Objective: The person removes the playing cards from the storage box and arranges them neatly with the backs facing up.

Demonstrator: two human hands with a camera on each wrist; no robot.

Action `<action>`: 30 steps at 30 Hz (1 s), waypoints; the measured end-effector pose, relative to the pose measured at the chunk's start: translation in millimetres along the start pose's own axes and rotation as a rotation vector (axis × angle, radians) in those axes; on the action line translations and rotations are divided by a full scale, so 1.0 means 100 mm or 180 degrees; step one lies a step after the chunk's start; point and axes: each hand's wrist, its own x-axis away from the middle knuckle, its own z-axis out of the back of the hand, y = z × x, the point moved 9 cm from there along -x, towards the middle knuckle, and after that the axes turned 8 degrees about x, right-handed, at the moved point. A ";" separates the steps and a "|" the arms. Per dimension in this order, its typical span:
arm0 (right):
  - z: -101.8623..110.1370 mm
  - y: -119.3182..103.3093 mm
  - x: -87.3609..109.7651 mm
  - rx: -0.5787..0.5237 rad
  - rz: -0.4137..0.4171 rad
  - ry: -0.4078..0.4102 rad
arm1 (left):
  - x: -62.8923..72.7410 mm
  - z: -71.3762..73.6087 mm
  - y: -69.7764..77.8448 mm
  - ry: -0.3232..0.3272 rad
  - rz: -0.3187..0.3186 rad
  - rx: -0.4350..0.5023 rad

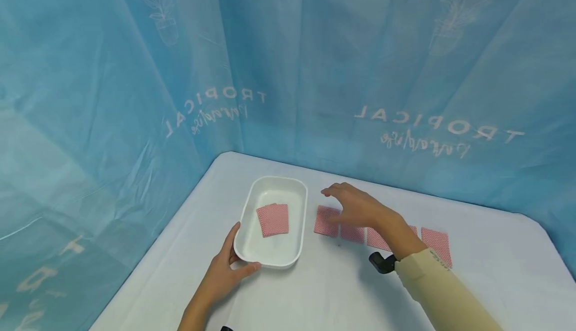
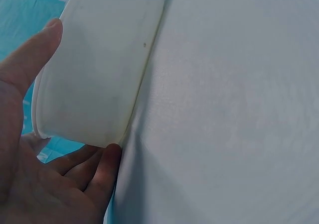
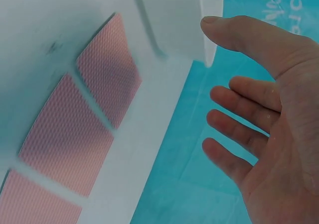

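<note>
My left hand (image 1: pixel 220 275) holds the near left corner of a white rectangular tray (image 1: pixel 274 255), with the thumb at its near rim and the fingers along its side. In the left wrist view the fingers curl against the outer wall of the tray (image 2: pixel 99 74). Inside it lies a small overlapping stack of red-patterned cards (image 1: pixel 273 220), backs up. My right hand (image 1: pixel 357 207) hovers over the left end of a row of similar cards (image 1: pixel 325 227), fingers spread and apart from the thumb. Nothing sits between them in the right wrist view, where several cards (image 3: pixel 67 134) lie below.
The row of cards runs rightward to a last card (image 1: pixel 436 243), partly covered by my right forearm and sleeve. A white cloth covers the table (image 1: pixel 288 301). Blue printed curtains (image 1: pixel 324 61) stand along the table's back and left edges.
</note>
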 end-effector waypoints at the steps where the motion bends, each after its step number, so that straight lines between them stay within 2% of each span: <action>1: -0.02 -0.04 -0.02 -0.0003 0.0015 -0.0011 | 0.01 0.01 -0.01 0.0007 0.0007 0.0014; 13: -0.09 -0.37 -0.34 -0.0049 0.0232 -0.0004 | 0.03 0.00 0.03 0.0054 -0.0038 -0.0068; 21: -0.12 -0.50 -0.46 0.0019 0.0311 -0.0085 | 0.11 -0.07 0.34 -0.0064 0.0018 0.0089; 24: -0.15 -0.57 -0.52 0.0019 0.0348 -0.0127 | 0.09 -0.06 0.32 -0.0011 -0.0002 0.0067; 30: -0.32 -0.69 -0.62 0.0108 0.0393 -0.0275 | 0.04 -0.03 0.06 0.0049 0.0012 0.0021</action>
